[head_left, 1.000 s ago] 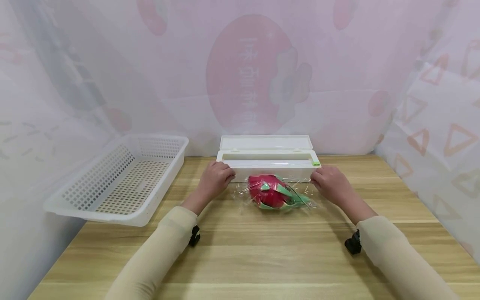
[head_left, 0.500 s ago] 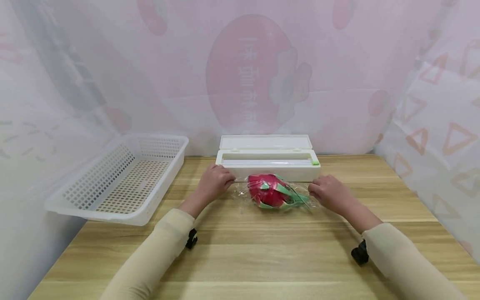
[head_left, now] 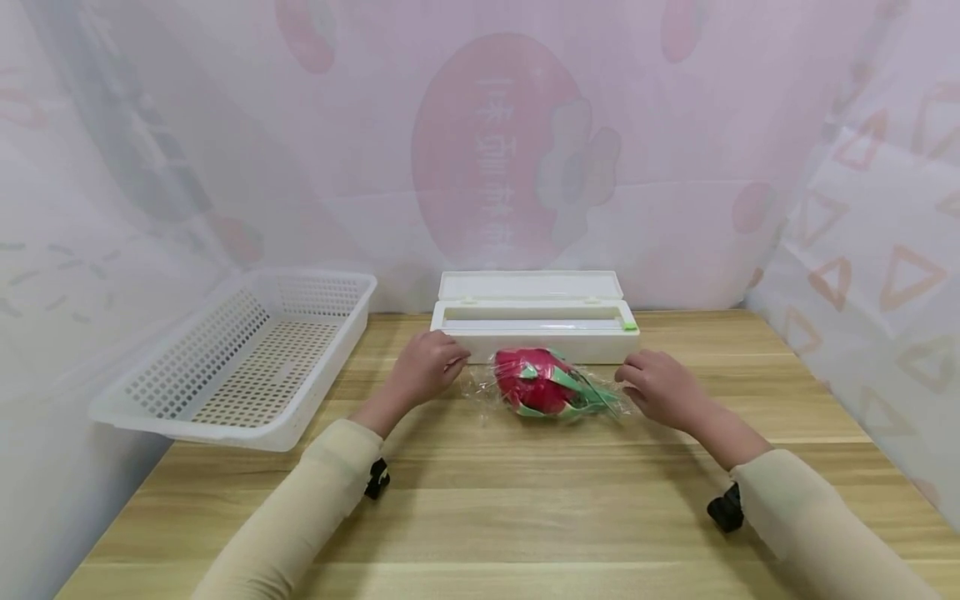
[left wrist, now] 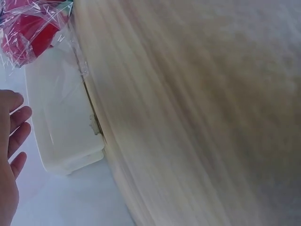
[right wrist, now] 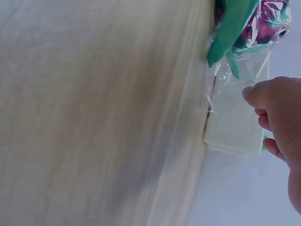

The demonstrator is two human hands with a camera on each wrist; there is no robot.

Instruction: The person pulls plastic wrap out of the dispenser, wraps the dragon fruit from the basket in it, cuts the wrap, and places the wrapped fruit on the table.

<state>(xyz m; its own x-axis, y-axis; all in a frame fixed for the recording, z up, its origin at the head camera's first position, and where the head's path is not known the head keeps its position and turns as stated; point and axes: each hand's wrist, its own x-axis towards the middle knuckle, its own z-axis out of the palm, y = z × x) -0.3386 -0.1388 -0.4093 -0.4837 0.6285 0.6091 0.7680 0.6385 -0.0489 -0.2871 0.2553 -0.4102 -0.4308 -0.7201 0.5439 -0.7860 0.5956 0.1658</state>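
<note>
Left fingers: the left hand (head_left: 423, 367) sits just left of the wrapped fruit; in the left wrist view its fingers (left wrist: 18, 117) are straight and slightly spread, holding nothing. Whether a fingertip touches the film edge I cannot tell.
Right fingers: the right hand (head_left: 660, 385) lies just right of the fruit, its fingers (right wrist: 263, 117) loosely curled beside the film's edge; no clear pinch shows.
Cling film: the cling film (head_left: 487, 387) lies crinkled over and around the fruit, its loose edges spread on the desk towards both hands, likely why the hands flank it.
Dragon fruit: the dragon fruit (head_left: 542, 382), red with green scales, rests on the desk between the hands, just in front of the dispenser.
Dispenser: the white film dispenser (head_left: 534, 329) stands behind the fruit with its lid up, the green cutter slide (head_left: 631, 326) at its right end.
Basket: a white perforated basket (head_left: 247, 354) sits well to the left, overhanging the desk's edge.
Desk: the wooden desk (head_left: 525, 508) carries it all.
</note>
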